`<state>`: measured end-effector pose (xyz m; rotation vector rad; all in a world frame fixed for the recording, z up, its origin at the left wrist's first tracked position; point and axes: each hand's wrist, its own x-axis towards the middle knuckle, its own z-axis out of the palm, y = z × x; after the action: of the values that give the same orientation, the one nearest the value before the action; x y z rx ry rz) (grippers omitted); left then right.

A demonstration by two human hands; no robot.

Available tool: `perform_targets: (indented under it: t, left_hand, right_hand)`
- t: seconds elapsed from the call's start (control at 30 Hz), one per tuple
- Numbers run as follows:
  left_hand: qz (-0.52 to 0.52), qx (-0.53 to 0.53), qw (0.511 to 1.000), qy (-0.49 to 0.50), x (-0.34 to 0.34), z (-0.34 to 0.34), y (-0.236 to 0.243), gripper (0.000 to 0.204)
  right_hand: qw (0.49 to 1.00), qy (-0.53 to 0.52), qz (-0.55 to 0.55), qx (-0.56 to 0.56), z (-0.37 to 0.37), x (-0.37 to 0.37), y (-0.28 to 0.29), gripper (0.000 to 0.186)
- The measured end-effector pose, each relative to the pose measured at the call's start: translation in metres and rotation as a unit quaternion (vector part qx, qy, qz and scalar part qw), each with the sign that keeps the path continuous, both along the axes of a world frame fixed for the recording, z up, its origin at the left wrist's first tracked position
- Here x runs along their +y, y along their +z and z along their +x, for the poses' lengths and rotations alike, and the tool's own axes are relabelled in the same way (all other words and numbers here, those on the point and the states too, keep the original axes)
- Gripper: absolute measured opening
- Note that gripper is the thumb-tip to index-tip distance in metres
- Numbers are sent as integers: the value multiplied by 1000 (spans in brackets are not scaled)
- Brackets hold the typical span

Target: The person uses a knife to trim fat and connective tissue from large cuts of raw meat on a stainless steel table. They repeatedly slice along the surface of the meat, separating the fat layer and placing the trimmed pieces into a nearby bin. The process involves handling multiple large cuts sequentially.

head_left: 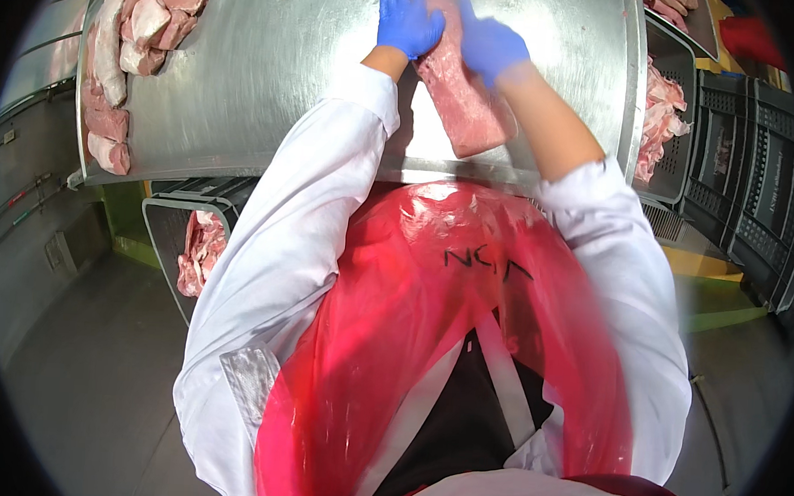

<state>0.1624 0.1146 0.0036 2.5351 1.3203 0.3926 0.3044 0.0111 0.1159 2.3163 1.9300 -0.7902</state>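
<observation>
A long slab of pink meat, probably a pork loin (462, 112), lies on the metal table (280, 80), its near end close to the front edge. My left hand (409, 20), in a blue glove, rests on the slab's left side, fingers stretched out and thumb apart. At the slab's right side is my right hand (493, 46), also blue-gloved. It is smeared by motion, and its fingers do not show clearly; I cannot make out anything in it. The far end of the meat runs out of the picture at the top.
Several meat pieces (149, 19) line the table's left edge. A dark crate (170, 202) with trimmings (201, 251) stands below the table's front left. At the right are another crate (681, 56) of trimmings (663, 114) and black crates (752, 159). A red sleeve (753, 42) shows far right.
</observation>
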Motion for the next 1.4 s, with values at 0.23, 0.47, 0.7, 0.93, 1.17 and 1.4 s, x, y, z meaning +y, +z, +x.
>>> perform_targets:
  t: [0.23,0.47,0.7,0.93,1.17,1.4]
  left_hand:
    - [-12,19,1000,18,-1,7,7,81]
    - [-31,8,999,27,-7,0,8,80]
    - [-24,26,999,17,-1,2,9,79]
    - [-27,44,998,35,-8,5,14,79]
    - [-24,48,998,30,-1,5,11,76]
    - [5,9,999,39,1,-2,0,79]
  right_hand:
    - [999,0,43,24,19,-40,-29,78]
    - [995,-85,-8,53,69,-96,20,78]
    - [988,-37,33,149,56,33,-40,79]
    - [988,-13,-38,149,50,-25,-43,78]
    - [982,33,8,184,66,-207,-60,80]
    - [971,-62,130,190,85,-175,-72,75]
